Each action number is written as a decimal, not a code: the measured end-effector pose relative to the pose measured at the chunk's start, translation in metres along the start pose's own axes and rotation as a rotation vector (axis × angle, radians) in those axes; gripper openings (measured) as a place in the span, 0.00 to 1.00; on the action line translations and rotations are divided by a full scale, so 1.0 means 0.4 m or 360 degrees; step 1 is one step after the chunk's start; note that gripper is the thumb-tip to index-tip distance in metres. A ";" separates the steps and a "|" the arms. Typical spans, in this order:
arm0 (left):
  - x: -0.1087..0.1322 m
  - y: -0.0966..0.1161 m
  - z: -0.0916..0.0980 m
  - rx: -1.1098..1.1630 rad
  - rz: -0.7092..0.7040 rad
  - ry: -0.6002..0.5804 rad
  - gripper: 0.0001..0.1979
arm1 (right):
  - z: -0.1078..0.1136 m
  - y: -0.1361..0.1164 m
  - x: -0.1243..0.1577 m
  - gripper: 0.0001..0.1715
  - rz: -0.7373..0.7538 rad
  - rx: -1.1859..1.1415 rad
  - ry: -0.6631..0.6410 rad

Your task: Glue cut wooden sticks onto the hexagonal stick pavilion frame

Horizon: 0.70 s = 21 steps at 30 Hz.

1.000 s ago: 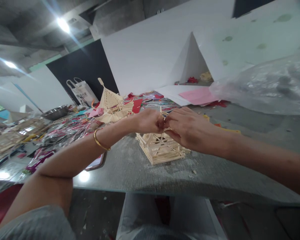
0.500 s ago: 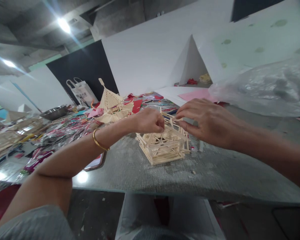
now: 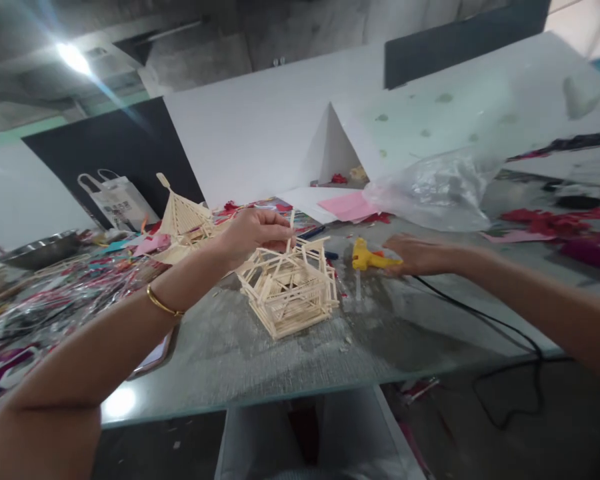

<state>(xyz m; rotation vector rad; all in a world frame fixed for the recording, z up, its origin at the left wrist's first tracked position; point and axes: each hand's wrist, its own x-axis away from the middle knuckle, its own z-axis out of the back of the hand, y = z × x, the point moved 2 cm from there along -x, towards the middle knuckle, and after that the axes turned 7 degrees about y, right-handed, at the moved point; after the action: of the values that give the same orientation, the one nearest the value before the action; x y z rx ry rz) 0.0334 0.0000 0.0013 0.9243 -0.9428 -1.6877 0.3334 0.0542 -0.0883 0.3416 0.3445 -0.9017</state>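
Note:
On the grey table stands a many-sided openwork model (image 3: pixel 295 303) made of thin pale wooden sticks. My left hand (image 3: pixel 261 230), wearing a gold bangle, is at its back rim, thumb and fingers pinched on a thin wooden stick (image 3: pixel 291 230) that stands nearly upright there. Farther right, my right hand (image 3: pixel 415 253) is at the handle end of a yellow glue gun (image 3: pixel 367 257). Its fingers are blurred and partly hidden, so their grip on the handle is unclear. A black cord (image 3: pixel 470 307) trails from beside that hand over the table edge.
A pointed stick roof (image 3: pixel 183 217) stands behind my left forearm. Wrapped craft materials (image 3: pixel 55 293) crowd the left, near a metal bowl (image 3: pixel 40 250). A phone (image 3: pixel 153 357) lies under my left forearm. Pink paper (image 3: pixel 347 205) and a clear plastic bag (image 3: pixel 435 190) lie at the back.
My right hand has left the stick model and moved right to the glue gun, which now shows. My left hand stays at the model's back, its fingers turned. The view has swung right.

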 end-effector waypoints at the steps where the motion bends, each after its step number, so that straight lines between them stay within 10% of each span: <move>1: -0.003 -0.002 -0.002 0.0085 0.0015 0.0005 0.05 | -0.011 -0.004 0.004 0.06 0.0049 0.0007 -0.0033; 11: 0.005 -0.005 -0.019 0.0425 0.0020 0.0054 0.06 | -0.117 -0.001 0.000 0.12 0.0326 0.0145 0.0141; 21: 0.016 -0.017 -0.012 0.0432 0.0050 0.0100 0.08 | -0.061 0.034 0.004 0.03 0.0157 -0.0018 -0.0196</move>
<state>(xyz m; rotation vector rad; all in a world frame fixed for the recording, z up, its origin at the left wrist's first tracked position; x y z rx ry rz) 0.0336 -0.0050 -0.0079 1.1278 -1.1563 -1.5183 0.3416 0.0712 -0.1089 0.2884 0.2173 -0.8198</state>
